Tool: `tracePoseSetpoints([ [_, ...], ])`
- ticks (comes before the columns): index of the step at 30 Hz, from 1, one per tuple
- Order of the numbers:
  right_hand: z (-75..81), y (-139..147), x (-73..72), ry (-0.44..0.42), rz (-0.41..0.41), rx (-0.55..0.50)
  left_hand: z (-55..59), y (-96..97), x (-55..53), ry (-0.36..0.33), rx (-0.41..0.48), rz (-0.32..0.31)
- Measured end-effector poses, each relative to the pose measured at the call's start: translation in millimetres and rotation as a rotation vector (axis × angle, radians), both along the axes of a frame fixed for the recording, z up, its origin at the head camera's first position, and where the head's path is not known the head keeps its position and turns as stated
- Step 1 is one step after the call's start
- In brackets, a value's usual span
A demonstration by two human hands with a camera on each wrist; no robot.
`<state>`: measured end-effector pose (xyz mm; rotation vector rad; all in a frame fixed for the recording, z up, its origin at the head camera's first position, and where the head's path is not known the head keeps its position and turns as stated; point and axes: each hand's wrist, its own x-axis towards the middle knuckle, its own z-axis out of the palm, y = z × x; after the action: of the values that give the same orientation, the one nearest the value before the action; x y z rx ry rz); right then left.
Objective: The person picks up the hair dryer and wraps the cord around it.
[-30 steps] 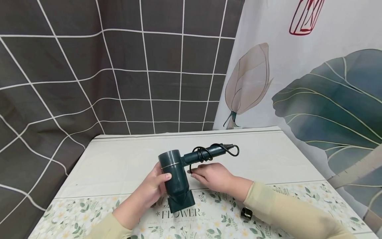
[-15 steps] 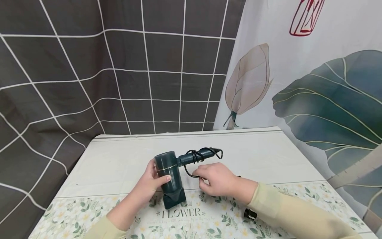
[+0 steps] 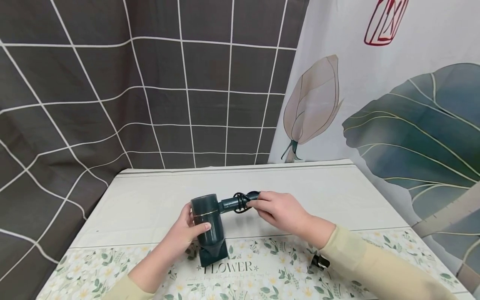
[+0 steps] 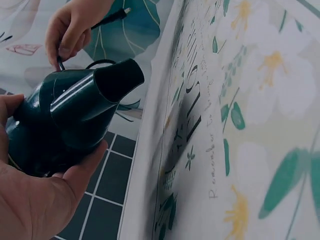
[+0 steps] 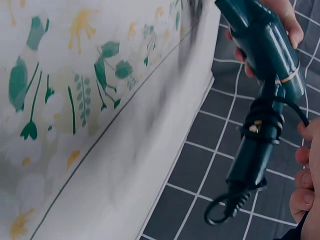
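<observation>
A dark green hair dryer is held in the air, its nozzle pointing down toward me. My left hand grips its barrel, thumb across the near side. The black cord is wound several times round the handle, with a small loop at the handle's end in the right wrist view. My right hand pinches the cord beside the handle, and a stretch of it runs from the coils to the fingers. In the left wrist view, a black cord end with a pale tip sticks out beyond the right hand.
Below is a table with a white and floral cloth printed "FLOWER". A dark grid curtain and a white curtain with leaf prints stand behind and beside it. A small black object shows by the right sleeve.
The hair dryer has shifted slightly left and lower in my left hand. My right hand, pinching the cord, has gone from below the handle to beside its far end.
</observation>
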<state>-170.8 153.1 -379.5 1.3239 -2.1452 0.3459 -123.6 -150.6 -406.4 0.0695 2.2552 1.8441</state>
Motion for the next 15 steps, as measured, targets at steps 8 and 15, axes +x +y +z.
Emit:
tracePoseSetpoints([
  [8, 1.2, 3.1, -5.0, -0.018, -0.026, -0.029, -1.1, -0.7, 3.5, -0.013, 0.000, -0.050],
  [15, -2.9, 3.2, -6.6, -0.016, -0.020, -0.026, 1.1, -2.5, 6.5, 0.007, -0.018, -0.192],
])
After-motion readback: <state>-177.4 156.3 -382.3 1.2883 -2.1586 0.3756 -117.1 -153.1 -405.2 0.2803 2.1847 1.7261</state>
